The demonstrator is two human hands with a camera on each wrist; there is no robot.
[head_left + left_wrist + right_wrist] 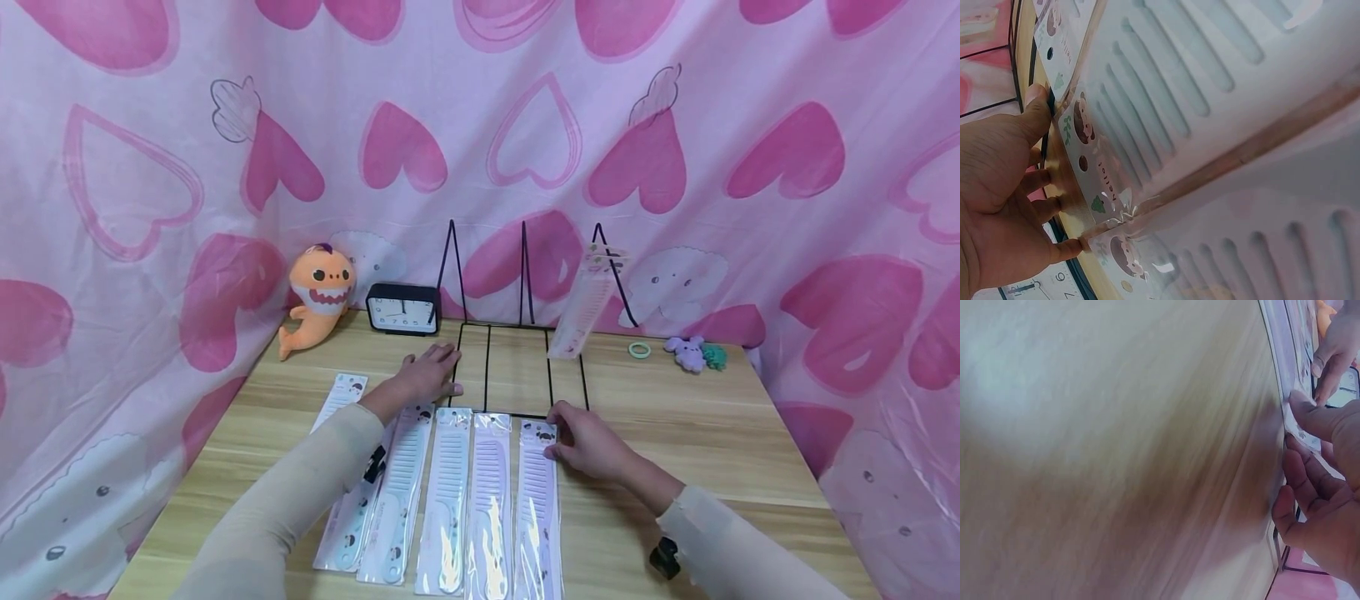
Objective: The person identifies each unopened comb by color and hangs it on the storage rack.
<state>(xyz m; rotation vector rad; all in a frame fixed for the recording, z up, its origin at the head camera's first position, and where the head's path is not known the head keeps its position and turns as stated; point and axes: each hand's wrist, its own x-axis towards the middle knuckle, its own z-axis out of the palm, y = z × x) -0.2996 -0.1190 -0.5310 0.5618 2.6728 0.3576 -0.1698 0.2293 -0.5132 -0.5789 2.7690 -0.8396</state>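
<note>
Rightmost packaged comb [537, 500] in the row near the front edge of the surface [712, 433]: header card pinched by the right hand [592, 446], thumb on top; pickup step judged in hand. Left hand [429, 375] flat, fingers straight, on the wire rack [517, 367] base at mid-surface, apparently steadying it; wrist view too close to confirm. Next move calls for lifting without disturbing neighbouring combs [442, 500]. One comb already hung [585, 312].

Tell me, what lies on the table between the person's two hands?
In the head view, between the left hand and the right hand lie the tops of two packaged combs and the wire rack's front edge.
</note>
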